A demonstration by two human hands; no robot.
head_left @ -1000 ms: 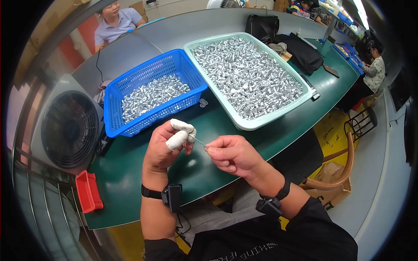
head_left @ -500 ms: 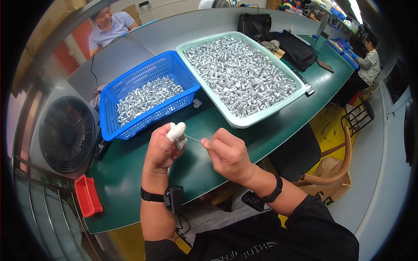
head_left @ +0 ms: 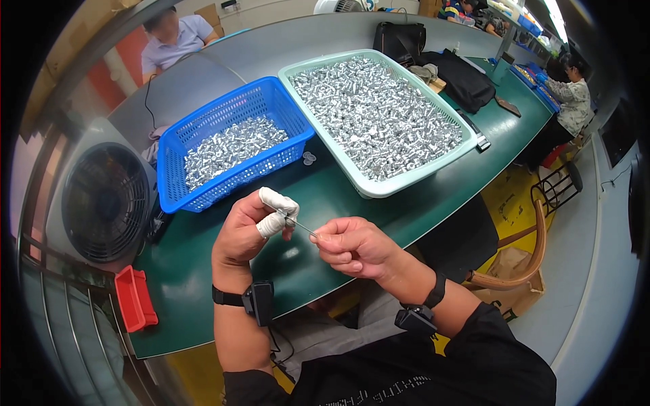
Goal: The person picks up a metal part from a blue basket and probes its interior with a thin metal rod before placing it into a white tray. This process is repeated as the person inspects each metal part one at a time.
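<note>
One grey fan stands at nine o'clock, beside the left end of the green desk. At eight, a small red tray sits right at the desk's left edge. Toward ten, a blue basket holds a heap of silver metal pieces, well under its rim. Between this basket and the near edge, a broad stretch of desk gives the left hand room sideways.

The left hand, between eight and nine, pinches one end of a thin metal rod between white-wrapped thumb and forefinger; anything else in that pinch is too small to tell. The rod slants down just off the centre, above the desk. At five, the right hand grips the other end in its fingertips, near the desk's front edge.

At one, a pale green basket, filled far fuller with like pieces, stands close beside the blue one; its near corner leaves the right hand a narrower strip before the edge. Between one and two lies a black bag. Between three and four, past the edge, curves a wooden chair arm.
</note>
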